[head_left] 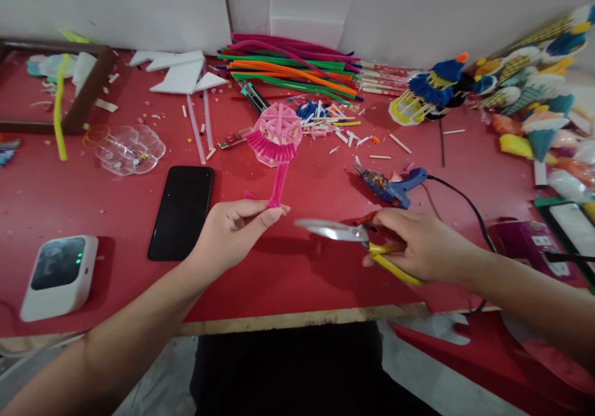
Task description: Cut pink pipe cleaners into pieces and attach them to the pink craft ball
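Near the middle of the table, my left hand (pixel 237 227) pinches the lower end of a short bunch of pink pipe cleaners (pixel 279 183) between thumb and fingers. The bunch points upward, its top overlapping a pink craft piece (pixel 275 132) with a fringed edge and a clear faceted base. Whether the two touch, I cannot tell. On the right, my right hand (pixel 413 242) grips scissors (pixel 334 230) by their yellow handles. Their blades point left toward the pipe cleaners, a short gap apart, and are smeared by motion.
Colored pipe cleaners (pixel 288 69) lie along the wall. A glue gun (pixel 390 186) with a black cord rests beyond my right hand. A phone (pixel 182 211) and a white device (pixel 60 276) lie left. A blue craft piece (pixel 434 90) stands back right, near scattered sticks.
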A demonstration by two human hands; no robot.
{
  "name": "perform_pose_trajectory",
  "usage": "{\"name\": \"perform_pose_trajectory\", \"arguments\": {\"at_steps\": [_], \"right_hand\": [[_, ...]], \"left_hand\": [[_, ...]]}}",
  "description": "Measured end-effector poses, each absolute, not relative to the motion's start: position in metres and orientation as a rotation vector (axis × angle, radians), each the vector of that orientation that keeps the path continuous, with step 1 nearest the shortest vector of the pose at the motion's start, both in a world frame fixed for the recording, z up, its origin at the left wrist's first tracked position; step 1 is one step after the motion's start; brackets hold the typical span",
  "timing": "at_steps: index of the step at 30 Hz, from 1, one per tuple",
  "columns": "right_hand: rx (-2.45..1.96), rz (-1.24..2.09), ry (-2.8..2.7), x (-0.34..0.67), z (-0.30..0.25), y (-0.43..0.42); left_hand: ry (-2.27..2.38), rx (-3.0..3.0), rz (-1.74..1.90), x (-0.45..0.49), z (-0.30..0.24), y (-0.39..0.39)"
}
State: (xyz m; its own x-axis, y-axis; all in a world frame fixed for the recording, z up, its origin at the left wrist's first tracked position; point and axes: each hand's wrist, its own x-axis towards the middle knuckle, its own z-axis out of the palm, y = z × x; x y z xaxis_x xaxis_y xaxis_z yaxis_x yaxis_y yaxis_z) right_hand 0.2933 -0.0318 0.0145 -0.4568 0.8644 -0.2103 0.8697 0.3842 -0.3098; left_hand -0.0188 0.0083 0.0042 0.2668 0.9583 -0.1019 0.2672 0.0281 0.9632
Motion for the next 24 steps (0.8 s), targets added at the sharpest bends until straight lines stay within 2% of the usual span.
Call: {"name": "perform_pose_trajectory", "arguments": {"at_steps": [2, 5, 8, 24], "right_hand": [[1.749, -0.839, 2.508, 0.286, 0.019, -0.033], [1.7, -1.21, 2.416, 0.272, 0.026, -0.035], [1.628, -1.434, 2.306, 0.262, 0.03, -0.038], [1.519, -1.513, 2.097, 0.256, 0.031, -0.041]], "left_hand": [[1.213, 1.458, 0.768, -0.018, 0.005, 0.007], [1.16, 1.372, 0.708, -0.018, 0.006, 0.005], [1.068, 1.303, 0.707, -0.017, 0.006, 0.004], [0.958, 1.419, 0.571, -0.017, 0.007, 0.004]]}}
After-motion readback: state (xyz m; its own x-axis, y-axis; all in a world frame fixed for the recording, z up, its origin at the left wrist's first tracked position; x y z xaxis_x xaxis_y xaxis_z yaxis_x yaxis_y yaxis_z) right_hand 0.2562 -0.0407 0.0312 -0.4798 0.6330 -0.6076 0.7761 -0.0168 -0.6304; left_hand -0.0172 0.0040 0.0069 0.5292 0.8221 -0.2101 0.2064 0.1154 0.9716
